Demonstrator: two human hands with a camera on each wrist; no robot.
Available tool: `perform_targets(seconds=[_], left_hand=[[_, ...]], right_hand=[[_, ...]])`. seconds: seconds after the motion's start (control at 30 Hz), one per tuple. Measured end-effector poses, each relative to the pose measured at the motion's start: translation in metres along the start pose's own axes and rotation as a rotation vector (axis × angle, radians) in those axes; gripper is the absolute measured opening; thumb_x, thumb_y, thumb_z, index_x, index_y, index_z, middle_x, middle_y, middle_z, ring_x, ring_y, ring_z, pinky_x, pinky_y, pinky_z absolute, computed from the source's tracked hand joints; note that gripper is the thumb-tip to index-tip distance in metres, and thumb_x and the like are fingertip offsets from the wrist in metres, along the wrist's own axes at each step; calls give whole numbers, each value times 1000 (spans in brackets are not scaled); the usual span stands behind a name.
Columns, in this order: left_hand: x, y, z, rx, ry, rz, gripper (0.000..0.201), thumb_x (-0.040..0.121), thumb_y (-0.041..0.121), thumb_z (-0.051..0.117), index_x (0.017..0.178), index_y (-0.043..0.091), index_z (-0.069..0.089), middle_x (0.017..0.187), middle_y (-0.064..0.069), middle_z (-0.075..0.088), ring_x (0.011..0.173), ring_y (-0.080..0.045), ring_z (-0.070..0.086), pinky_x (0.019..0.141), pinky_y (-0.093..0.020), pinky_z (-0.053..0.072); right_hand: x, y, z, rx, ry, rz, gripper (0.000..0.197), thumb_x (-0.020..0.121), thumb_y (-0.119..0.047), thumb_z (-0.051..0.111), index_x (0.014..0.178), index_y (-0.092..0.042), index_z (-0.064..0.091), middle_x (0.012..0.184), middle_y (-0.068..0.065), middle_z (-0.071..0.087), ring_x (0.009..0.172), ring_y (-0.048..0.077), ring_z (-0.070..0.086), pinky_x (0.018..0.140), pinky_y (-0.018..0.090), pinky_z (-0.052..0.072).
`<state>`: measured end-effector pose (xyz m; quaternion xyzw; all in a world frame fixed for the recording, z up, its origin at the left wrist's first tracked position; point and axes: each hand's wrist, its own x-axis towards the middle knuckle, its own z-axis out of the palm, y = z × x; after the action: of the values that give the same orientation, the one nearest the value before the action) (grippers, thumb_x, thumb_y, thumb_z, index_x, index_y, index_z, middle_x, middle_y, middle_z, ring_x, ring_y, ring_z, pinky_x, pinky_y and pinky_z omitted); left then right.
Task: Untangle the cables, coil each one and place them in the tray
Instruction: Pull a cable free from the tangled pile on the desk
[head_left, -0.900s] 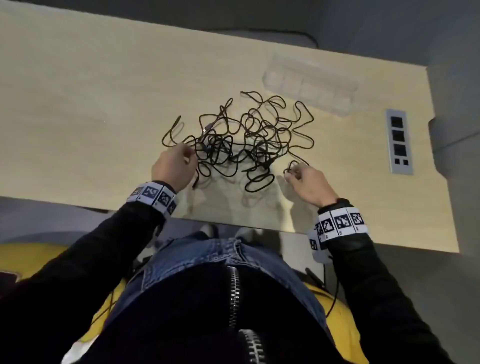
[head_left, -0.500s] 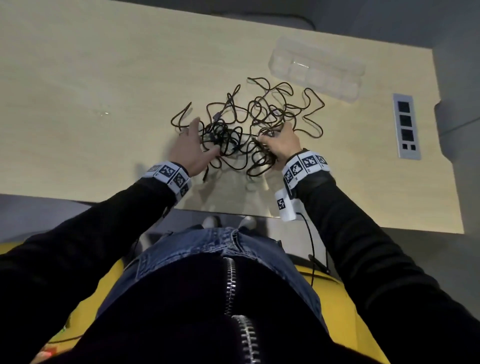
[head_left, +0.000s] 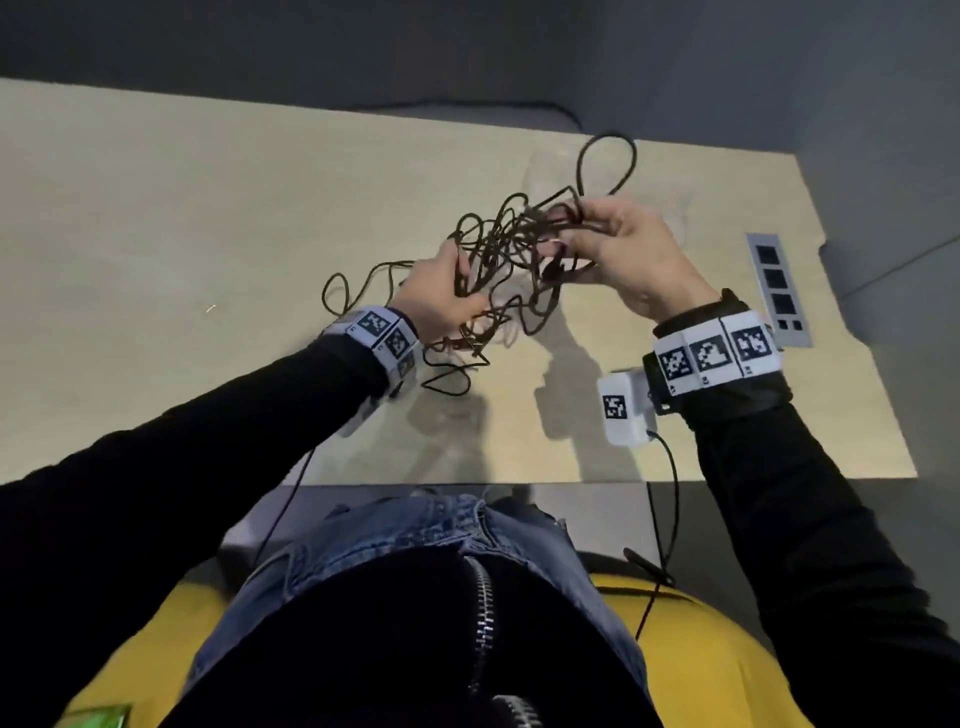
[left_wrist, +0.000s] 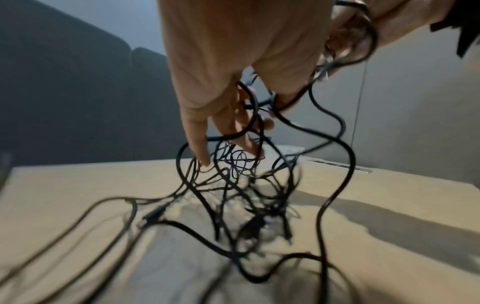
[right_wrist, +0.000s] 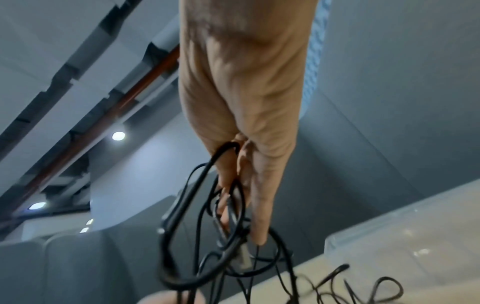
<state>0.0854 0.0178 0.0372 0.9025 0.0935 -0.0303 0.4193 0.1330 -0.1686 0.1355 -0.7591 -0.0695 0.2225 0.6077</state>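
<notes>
Both hands hold the tangled black cables (head_left: 498, 260) above the surface (head_left: 208, 218), lifted so loops hang free. Left wrist: left hand (left_wrist: 233, 61) curls through strands. Right wrist: right hand (right_wrist: 246, 123) pinches several; tray (right_wrist: 402, 236) beside.

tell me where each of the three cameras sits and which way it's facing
Head: looks down from the head at the table; both forearms, left hand and right hand lifting the cable tangle.
Left wrist: looks along the left hand down at the tangle.
Right wrist: tilted up past the right hand toward the ceiling; clear tray at right.
All three share the tangle.
</notes>
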Motion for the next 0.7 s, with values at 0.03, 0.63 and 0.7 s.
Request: perform_targets(seconds=[0.03, 0.63, 0.7], left_hand=[[3, 1, -5, 24, 23, -8, 27, 86, 27, 62, 98, 15, 41, 74, 5, 50, 58, -12, 47, 48, -17, 33], [19, 89, -28, -243, -131, 339, 125, 60, 55, 81, 148, 17, 1, 149, -2, 32, 137, -10, 31, 114, -28, 25], [23, 91, -21, -354, -94, 358, 83, 74, 44, 74, 139, 14, 30, 119, 7, 58, 113, -4, 53, 106, -27, 38]], right_hand=[[-2, -7, -8, 18, 52, -17, 26, 92, 10, 47, 93, -11, 62, 90, 8, 68, 74, 11, 70, 67, 38, 61], [-4, -92, -31, -790, 35, -114, 41, 100, -23, 36, 139, -13, 43, 146, 6, 44, 134, 22, 39, 109, 36, 37], [-4, -99, -28, -867, 21, -187, 43, 101, -26, 34, 143, -17, 39, 148, 1, 41, 139, 18, 34, 111, 28, 27]])
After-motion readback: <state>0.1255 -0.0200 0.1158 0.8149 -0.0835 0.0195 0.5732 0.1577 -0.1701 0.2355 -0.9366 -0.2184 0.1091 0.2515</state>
